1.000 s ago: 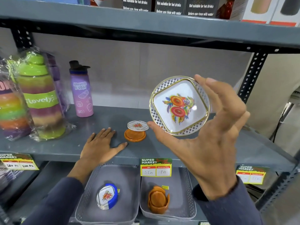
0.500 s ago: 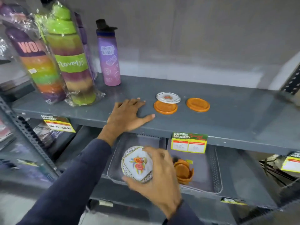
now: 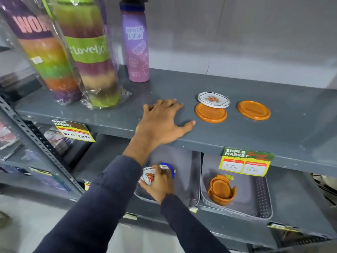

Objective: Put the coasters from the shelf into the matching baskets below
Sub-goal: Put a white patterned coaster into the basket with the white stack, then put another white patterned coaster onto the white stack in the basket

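Lowered into the left basket point(image 3: 193, 181), right hand point(image 3: 160, 185) fingers grip the floral coaster point(image 3: 148, 177)

Your left hand point(image 3: 162, 125) lies flat, fingers spread, on the front edge of the grey shelf point(image 3: 273, 136). Your right hand point(image 3: 158, 183) is down in the left basket point(image 3: 191, 181), gripping a white floral coaster point(image 3: 148, 177) beside a blue holder point(image 3: 170, 169). Right basket point(image 3: 255, 194) holds an orange coaster stack point(image 3: 221, 189). On the shelf, a white coaster point(image 3: 213, 99) rests partly on an orange coaster point(image 3: 210, 114); another orange coaster point(image 3: 253, 110) sits just right of them. A purple bottle point(image 3: 135, 46) stands at the shelf's back edge.
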The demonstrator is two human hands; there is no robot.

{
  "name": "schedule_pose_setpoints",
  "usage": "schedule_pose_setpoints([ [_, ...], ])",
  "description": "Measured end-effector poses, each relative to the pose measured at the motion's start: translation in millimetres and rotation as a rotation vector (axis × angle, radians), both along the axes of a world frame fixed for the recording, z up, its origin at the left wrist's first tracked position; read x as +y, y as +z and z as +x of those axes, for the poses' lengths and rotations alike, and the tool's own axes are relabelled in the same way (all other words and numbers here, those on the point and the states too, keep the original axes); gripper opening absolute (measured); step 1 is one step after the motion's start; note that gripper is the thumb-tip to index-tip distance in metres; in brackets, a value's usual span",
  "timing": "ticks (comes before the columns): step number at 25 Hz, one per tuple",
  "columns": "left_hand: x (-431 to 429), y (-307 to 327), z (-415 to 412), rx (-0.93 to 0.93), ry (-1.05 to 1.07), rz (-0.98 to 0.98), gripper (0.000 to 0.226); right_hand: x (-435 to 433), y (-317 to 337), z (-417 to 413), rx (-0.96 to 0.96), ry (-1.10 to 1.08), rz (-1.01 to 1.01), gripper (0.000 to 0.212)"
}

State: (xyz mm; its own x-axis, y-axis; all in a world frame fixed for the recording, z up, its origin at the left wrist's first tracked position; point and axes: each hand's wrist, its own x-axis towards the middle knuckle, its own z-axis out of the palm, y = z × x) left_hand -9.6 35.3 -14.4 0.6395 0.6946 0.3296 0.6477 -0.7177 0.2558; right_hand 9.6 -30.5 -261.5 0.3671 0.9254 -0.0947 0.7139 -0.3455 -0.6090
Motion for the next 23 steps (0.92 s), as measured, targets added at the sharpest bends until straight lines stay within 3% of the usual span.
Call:
schedule_pose_setpoints([
  [10,-1,0,2,-0.013,0.002,0.011,0.080,13,-27,15,-0.297,0.057,-0.117,0.069],
  [17,-1,2,2,0.008,0.004,0.013,0.080,14,-29,20,-0.250,0.034,-0.200,0.083],
  [23,-1,2,3,0.027,0.009,0.009,0.079,11,-35,29,-0.182,-0.009,-0.167,0.063],
])
